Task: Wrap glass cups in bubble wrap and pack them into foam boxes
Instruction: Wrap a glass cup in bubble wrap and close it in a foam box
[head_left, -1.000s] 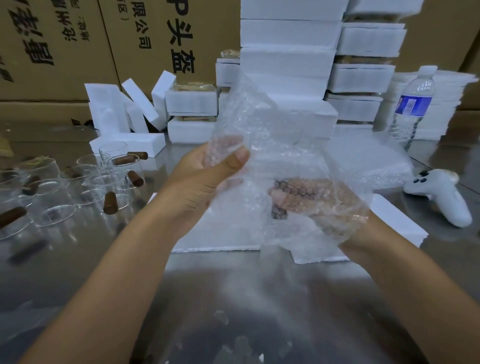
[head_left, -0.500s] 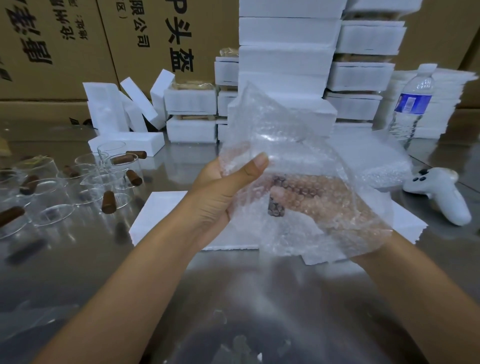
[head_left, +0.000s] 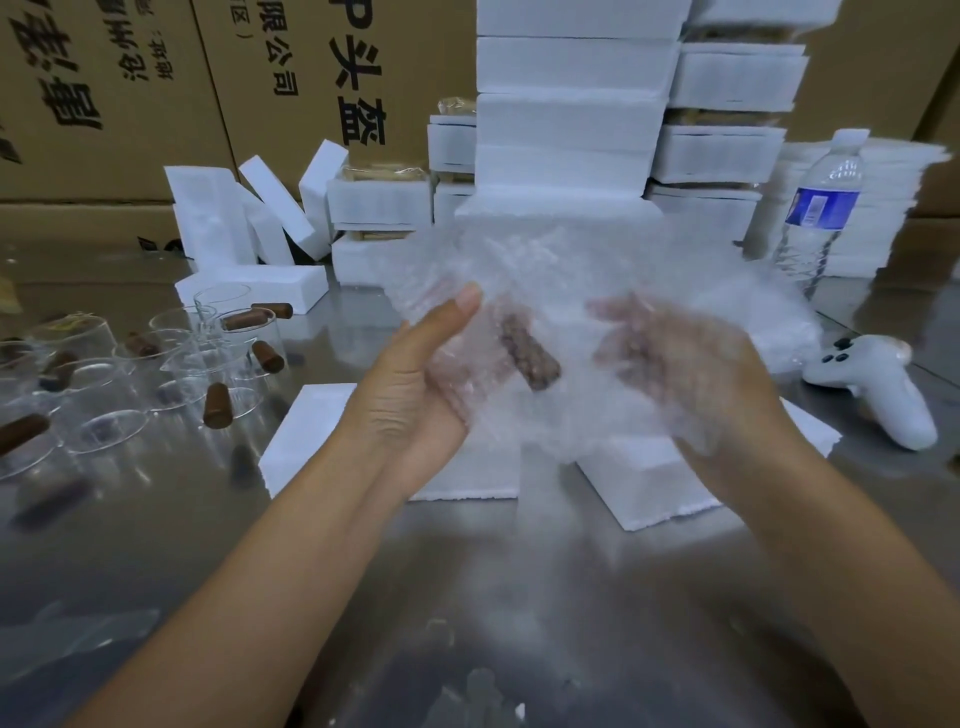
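A clear bubble wrap sheet (head_left: 571, 270) is held up over the steel table, blurred with motion. Inside it sits a glass cup with a brown wooden handle (head_left: 530, 356); the glass itself is hard to make out. My left hand (head_left: 410, 384) cups the bundle from the left, thumb pressed on the wrap. My right hand (head_left: 691, 374) lies under and behind the wrap on the right, seen through it. Two white foam box pieces (head_left: 654, 483) lie on the table just below my hands.
Several bare glass cups (head_left: 171, 364) with brown handles stand at the left. Stacked foam boxes (head_left: 566, 119) and cardboard cartons (head_left: 104, 93) line the back. A water bottle (head_left: 821, 208) and a white controller (head_left: 878, 389) are at the right.
The wrap's raised top flap has come down and spread wide. The cup's handle has swung from upright to a slant. My hands have moved apart.
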